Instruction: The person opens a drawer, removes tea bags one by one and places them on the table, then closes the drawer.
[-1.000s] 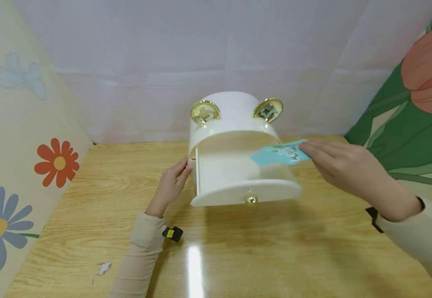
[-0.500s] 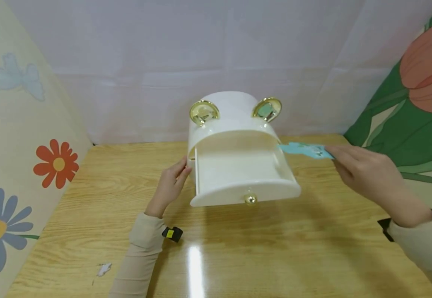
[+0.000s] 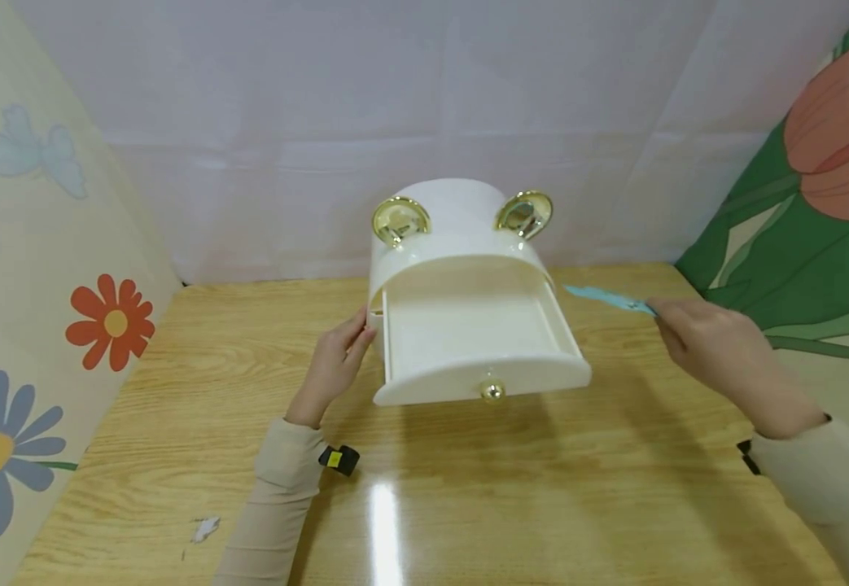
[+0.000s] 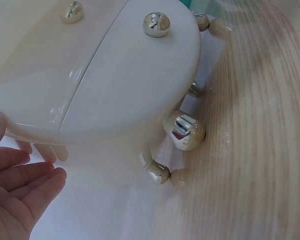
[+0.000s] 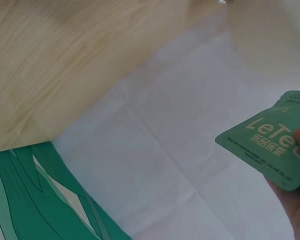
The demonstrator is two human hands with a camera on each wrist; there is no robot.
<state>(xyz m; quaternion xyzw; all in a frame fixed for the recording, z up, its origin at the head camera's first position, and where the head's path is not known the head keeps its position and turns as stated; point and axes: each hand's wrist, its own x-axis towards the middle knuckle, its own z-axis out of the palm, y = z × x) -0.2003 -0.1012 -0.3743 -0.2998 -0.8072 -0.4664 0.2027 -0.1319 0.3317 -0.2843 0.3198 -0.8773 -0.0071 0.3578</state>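
Note:
A white storage box (image 3: 461, 216) with two gold ears stands on the table, its upper drawer (image 3: 483, 374) pulled out and bare inside. My left hand (image 3: 336, 358) is at the box's left side; in the left wrist view its thumb touches the front edge and the fingers (image 4: 42, 185) extend loosely along the side wall. To the right of the drawer, my right hand (image 3: 724, 350) pinches a green-blue LeTea tea sachet (image 3: 610, 299) by one end. That sachet (image 5: 267, 140) shows its printed face in the right wrist view, apart from the box.
A wooden table (image 3: 468, 505) carries the box. White cloth (image 3: 285, 163) hangs behind it, and flower-painted panels (image 3: 28, 244) stand at the sides. Round gold feet (image 4: 160, 172) support the box. A small pale patch (image 3: 206, 529) marks the table at the front left.
My right hand has carried the sachet from over the drawer out to the right, and the sachet has turned nearly edge-on. The left hand and box have stayed put.

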